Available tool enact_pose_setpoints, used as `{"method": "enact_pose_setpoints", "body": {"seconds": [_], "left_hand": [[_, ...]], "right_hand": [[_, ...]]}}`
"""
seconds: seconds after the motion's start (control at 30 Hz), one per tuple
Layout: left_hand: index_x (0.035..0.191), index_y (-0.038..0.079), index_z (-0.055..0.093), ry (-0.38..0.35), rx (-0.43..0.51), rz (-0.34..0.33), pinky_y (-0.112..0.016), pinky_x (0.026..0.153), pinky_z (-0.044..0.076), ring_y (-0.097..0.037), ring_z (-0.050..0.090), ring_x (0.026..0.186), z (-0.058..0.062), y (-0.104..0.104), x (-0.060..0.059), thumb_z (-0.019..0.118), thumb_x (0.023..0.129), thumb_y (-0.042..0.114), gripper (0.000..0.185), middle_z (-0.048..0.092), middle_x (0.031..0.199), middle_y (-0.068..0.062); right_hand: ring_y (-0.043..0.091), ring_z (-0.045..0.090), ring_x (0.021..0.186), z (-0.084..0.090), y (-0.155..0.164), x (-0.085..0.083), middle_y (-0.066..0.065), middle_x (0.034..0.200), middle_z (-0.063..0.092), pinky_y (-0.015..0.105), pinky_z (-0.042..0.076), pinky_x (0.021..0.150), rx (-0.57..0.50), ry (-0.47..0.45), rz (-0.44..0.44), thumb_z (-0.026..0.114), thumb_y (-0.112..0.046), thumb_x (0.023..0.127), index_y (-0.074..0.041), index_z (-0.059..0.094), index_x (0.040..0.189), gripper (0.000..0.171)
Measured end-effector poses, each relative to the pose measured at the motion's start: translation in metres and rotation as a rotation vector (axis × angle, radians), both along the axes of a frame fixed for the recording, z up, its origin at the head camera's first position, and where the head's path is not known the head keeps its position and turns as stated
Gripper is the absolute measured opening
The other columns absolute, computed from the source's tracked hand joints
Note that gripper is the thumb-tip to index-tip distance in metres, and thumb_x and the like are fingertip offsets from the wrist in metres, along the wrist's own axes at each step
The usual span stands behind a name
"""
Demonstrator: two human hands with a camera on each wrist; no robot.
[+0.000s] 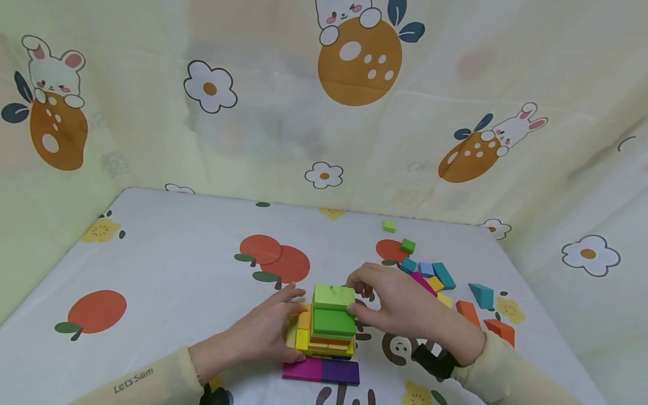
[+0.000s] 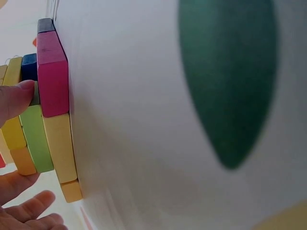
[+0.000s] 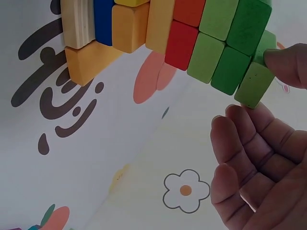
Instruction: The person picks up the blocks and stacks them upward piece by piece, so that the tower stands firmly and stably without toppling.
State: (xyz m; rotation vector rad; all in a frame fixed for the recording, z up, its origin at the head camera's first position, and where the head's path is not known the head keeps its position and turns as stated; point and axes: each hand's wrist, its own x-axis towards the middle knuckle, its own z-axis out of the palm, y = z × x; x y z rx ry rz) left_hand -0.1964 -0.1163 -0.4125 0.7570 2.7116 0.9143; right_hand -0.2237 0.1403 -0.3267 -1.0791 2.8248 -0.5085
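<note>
A stack of coloured wooden blocks [image 1: 332, 323] stands in front of me, in layers of yellow, orange, red and green. My left hand [image 1: 270, 326] holds the stack's left side low down, thumb at the near corner and fingers round the far side. In the left wrist view the thumb [image 2: 19, 98] lies across the lower layers beside a magenta block [image 2: 53, 81]. At the top, my right hand [image 1: 392, 295] pinches a light green block [image 3: 255, 85] by its right end, thumb near and fingers far. This block rests on the dark green layer [image 3: 231, 69].
Loose blocks lie to the right, among them a teal triangle [image 1: 482, 296], an orange block [image 1: 468, 313] and a teal block [image 1: 444, 276]. Two small green blocks, one a light green cube [image 1: 389, 225], are farther back. A patterned cloth [image 1: 177, 270] covers the table, and printed curtains [image 1: 263, 129] rise behind.
</note>
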Motion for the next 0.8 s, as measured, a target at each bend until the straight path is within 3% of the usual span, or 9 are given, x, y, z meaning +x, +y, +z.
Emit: {"method": "enact_pose_setpoints", "body": {"seconds": [0.37, 0.8], "left_hand": [[0.127, -0.004, 0.068, 0.004, 0.0, -0.005, -0.055, 0.115, 0.044, -0.038, 0.034, 0.152, -0.0011, -0.0003, -0.0003, 0.091, 0.071, 0.03, 0.07, 0.049, 0.152, -0.016], [0.126, -0.003, 0.068, 0.003, -0.005, -0.002, -0.055, 0.115, 0.043, -0.038, 0.034, 0.152, -0.001, 0.0, -0.0003, 0.092, 0.071, 0.031, 0.069, 0.05, 0.152, -0.016]], "right_hand": [[0.012, 0.059, 0.085, 0.0004, 0.0016, 0.0009, -0.009, 0.094, 0.063, 0.018, 0.052, 0.069, 0.015, -0.025, -0.016, 0.077, -0.027, 0.091, -0.015, 0.069, 0.111, 0.025], [0.01, 0.058, 0.085, -0.0003, 0.0038, 0.0018, -0.008, 0.095, 0.063, 0.019, 0.052, 0.07, -0.001, -0.016, 0.008, 0.077, -0.026, 0.092, -0.014, 0.069, 0.112, 0.025]]}}
